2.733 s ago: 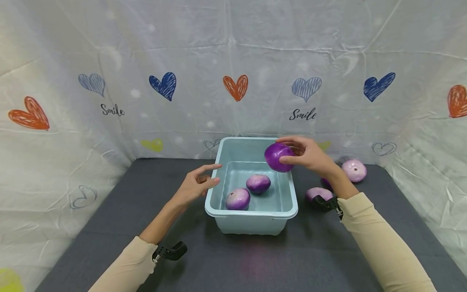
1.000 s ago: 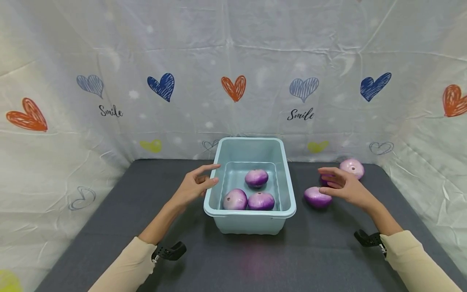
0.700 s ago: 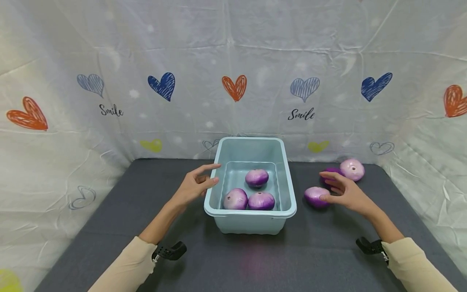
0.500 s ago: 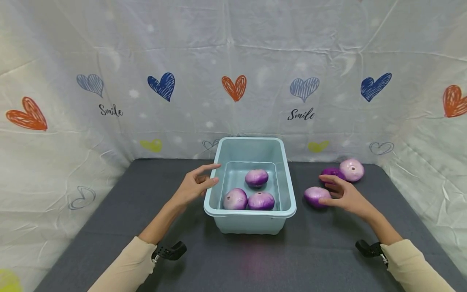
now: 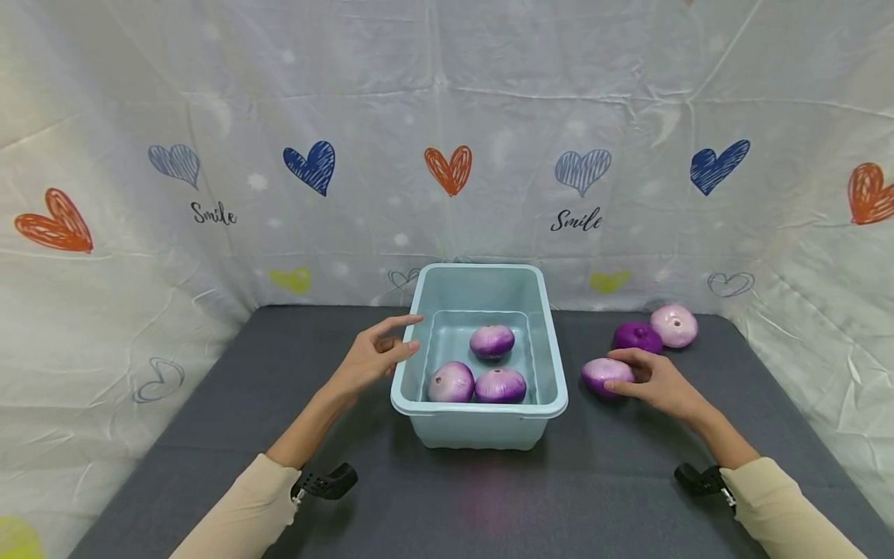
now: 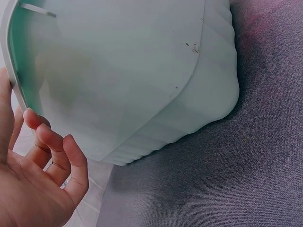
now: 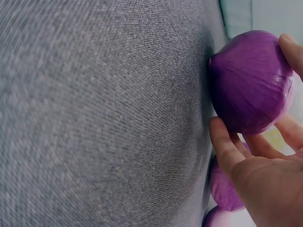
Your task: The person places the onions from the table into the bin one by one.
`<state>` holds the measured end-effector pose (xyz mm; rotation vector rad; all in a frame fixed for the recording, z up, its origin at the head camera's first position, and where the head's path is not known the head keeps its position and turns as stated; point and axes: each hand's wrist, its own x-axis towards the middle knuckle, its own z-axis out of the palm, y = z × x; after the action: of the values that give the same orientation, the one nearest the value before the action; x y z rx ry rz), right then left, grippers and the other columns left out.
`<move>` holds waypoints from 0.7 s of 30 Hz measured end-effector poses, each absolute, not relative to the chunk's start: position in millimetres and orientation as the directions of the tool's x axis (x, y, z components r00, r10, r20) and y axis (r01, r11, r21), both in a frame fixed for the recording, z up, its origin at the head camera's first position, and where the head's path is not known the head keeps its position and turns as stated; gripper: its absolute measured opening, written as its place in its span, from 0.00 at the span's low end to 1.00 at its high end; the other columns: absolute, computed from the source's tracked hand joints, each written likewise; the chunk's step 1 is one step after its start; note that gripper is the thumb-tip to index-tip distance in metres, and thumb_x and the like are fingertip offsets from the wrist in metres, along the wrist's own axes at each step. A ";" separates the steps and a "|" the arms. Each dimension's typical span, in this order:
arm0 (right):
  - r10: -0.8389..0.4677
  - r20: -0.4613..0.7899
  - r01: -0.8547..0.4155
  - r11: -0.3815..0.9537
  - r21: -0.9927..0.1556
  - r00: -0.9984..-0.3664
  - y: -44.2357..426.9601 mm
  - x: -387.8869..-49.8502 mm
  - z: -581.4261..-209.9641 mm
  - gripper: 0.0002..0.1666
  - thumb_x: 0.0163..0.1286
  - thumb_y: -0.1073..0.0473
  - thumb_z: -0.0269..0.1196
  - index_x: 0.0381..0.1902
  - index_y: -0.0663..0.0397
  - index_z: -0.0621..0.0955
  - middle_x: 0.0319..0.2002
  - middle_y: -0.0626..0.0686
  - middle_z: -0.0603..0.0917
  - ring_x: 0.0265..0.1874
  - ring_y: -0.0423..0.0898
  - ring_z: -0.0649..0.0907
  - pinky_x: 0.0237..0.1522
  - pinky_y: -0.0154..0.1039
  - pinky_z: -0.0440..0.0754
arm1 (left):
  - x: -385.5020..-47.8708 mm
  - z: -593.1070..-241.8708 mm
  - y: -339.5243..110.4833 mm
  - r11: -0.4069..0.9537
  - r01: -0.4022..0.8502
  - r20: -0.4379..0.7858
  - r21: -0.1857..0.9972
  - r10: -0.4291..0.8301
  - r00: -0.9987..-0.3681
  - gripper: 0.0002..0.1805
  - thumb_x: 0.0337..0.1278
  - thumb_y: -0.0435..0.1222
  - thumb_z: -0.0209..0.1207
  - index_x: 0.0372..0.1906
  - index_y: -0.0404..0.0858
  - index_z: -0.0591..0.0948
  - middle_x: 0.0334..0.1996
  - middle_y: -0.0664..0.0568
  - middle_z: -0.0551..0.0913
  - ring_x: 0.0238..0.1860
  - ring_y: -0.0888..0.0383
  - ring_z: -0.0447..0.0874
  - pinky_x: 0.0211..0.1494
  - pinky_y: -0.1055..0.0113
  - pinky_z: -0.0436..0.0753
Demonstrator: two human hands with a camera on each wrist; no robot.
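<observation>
My right hand holds a red onion on the cloth right of the tub, thumb on its near side and fingers on its far side. In the right wrist view this onion lies between thumb and fingers. My left hand touches the left rim of the pale blue plastic tub, index finger and thumb extended, the other fingers loosely bent in the left wrist view. Inside the tub lie three red onions: one farther back, one front left and one front right.
Behind my right hand, a dark purple onion and a paler onion sit side by side. Dark grey cloth covers the table. A white curtain printed with hearts hangs behind it.
The dark purple onion from my right hand now lies in the tub with the others. My right hand has moved right and down onto another onion. My left hand has stayed at the rim.
</observation>
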<state>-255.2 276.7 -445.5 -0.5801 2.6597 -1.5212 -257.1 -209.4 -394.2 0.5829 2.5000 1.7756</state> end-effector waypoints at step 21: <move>-0.314 0.187 -0.295 0.342 -0.892 -0.931 282.0 -256.2 -437.3 0.30 0.69 0.63 0.70 0.64 0.71 0.75 0.59 0.67 0.78 0.47 0.42 0.84 0.48 0.32 0.79 | -257.2 -393.8 -209.6 0.289 0.289 0.197 0.913 0.309 -0.930 0.26 0.72 0.41 0.62 0.71 0.46 0.75 0.16 0.49 0.66 0.19 0.52 0.64 0.30 0.60 0.69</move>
<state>-256.2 282.0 -437.3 -0.5809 2.5593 -1.6947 -257.2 -209.6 -393.8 0.5822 2.5079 1.7697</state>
